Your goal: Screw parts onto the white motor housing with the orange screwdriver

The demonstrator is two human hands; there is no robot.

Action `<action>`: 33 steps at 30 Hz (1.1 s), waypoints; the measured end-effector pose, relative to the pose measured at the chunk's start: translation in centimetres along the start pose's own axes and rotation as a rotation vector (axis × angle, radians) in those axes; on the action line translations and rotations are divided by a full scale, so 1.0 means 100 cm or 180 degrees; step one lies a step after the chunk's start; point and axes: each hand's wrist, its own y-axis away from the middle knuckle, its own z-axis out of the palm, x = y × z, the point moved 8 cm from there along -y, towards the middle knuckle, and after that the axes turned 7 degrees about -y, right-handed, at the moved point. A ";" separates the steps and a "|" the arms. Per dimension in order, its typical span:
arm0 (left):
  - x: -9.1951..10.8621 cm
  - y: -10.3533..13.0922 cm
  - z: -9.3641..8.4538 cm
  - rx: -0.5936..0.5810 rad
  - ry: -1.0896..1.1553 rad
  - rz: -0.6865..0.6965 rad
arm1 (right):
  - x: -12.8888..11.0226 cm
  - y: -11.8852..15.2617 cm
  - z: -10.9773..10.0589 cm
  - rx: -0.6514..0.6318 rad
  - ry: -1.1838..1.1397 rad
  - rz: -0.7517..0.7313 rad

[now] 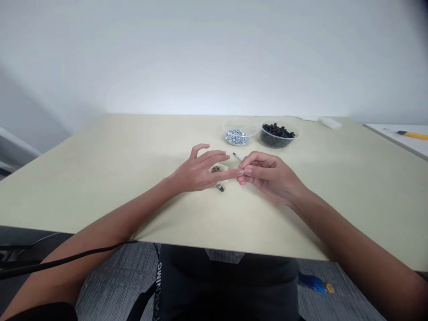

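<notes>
My left hand (200, 171) hovers palm down over the table, fingers spread. One stretched finger reaches the fingertips of my right hand (270, 176), which is closed in a pinch. From behind those right fingers a thin metal rod (237, 157) with a dark tip sticks out, like a screwdriver shaft; its other end is hidden. Below my left fingers lies a small pale piece (217, 169) with dark spots, partly covered. A short dark-tipped cylindrical piece (220, 187) shows just under that hand. Whether anything tiny sits between the touching fingertips, I cannot make out.
Behind my hands stand a clear bowl of small silvery parts (237, 137) and another of black parts (278, 135). White scraps (329, 122) lie at the back right. A yellow-handled tool (413, 134) rests on a white surface at far right. The table's front edge (234, 252) runs before my lap.
</notes>
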 end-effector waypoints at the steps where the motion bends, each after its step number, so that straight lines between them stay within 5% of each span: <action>1: 0.000 0.000 0.000 -0.0001 -0.0007 0.0003 | 0.000 0.000 0.000 -0.0011 0.0009 -0.0002; 15: 0.001 -0.001 0.001 0.0040 0.0036 -0.0052 | -0.003 0.003 0.003 -0.0031 0.0122 -0.0046; 33: -0.007 0.004 0.009 -0.0217 0.0041 -0.0155 | -0.002 0.001 -0.015 0.0622 0.0364 -0.0311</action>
